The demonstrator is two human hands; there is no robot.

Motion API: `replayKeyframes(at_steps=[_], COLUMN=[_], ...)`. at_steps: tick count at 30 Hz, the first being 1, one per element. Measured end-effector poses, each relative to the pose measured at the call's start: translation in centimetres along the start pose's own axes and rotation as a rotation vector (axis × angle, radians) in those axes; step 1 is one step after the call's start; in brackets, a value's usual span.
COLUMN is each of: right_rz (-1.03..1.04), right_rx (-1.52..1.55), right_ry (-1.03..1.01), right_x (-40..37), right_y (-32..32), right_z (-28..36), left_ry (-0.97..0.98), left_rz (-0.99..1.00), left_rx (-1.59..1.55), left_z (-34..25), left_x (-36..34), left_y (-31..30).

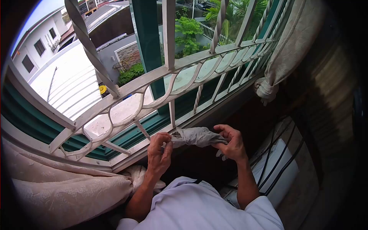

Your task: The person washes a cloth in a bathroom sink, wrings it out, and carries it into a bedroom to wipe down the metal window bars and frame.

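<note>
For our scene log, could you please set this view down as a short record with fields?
Held item: crumpled grey cloth, stretched between both hands
Left hand: pinching one end of the cloth
Right hand: gripping near the other end
Window: white metal grille with straight and twisted bars; dark green frame behind
Left curtain: pale patterned fabric curtain, gathered
Right curtain: pale fabric curtain, knotted low
Outside: white ridged roof, leafy green plants
Clothing: white shirt
Lower right: partly dark, details unclear
</note>
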State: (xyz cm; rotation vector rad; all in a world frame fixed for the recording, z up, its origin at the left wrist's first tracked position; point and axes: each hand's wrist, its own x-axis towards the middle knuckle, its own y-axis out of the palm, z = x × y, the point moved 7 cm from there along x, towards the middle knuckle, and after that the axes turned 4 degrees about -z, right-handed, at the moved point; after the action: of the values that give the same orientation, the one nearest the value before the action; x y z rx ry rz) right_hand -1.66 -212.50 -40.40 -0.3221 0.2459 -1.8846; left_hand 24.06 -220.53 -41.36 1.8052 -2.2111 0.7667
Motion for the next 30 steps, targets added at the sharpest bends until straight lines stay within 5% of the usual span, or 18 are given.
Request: replayKeyframes(at_steps=[4,6,9,16,18,24,28,30], right_rz=[-0.048,-0.060,-0.243,-0.563,-0.672,-0.259,0.001,0.050], right_rx=[-0.050,-0.107,-0.143,0.169,-0.197,-0.025,0.314,0.248], right_ry=[-0.024,-0.068,-0.211,-0.044,-0.006,0.030,0.149,0.089], right_x=[0.4,0.0,-0.3,-3.0,-4.0,-4.7,-5.5,-6.1], right_y=[-1.7,-1.6,-1.0,1.1,0.9,4.8,6.3,7.1], right_z=[-0.2,-0.7,-0.8,-3.7,-4.7,-11.0,-7.9,-7.3], left_ry=[0.155,-0.435,-0.554,-0.484,-0.551,-0.461,-0.177,-0.175], left_rz=[-0.016,0.264,0.471,0.595,0.716,0.609,0.351,0.339], left_rx=[0.151,-0.224,-0.591,-0.495,-0.421,-0.311,-0.174,-0.086], left_z=[-2.6,-0.1,0.7,2.2,1.8,5.2,4.9,5.0], left_x=[0.9,0.2,-0.7,-3.8,-4.3,-6.1,-5.4,-5.1], left_y=[-1.2,0.9,4.4,8.5,9.6,11.7,10.6,9.9])
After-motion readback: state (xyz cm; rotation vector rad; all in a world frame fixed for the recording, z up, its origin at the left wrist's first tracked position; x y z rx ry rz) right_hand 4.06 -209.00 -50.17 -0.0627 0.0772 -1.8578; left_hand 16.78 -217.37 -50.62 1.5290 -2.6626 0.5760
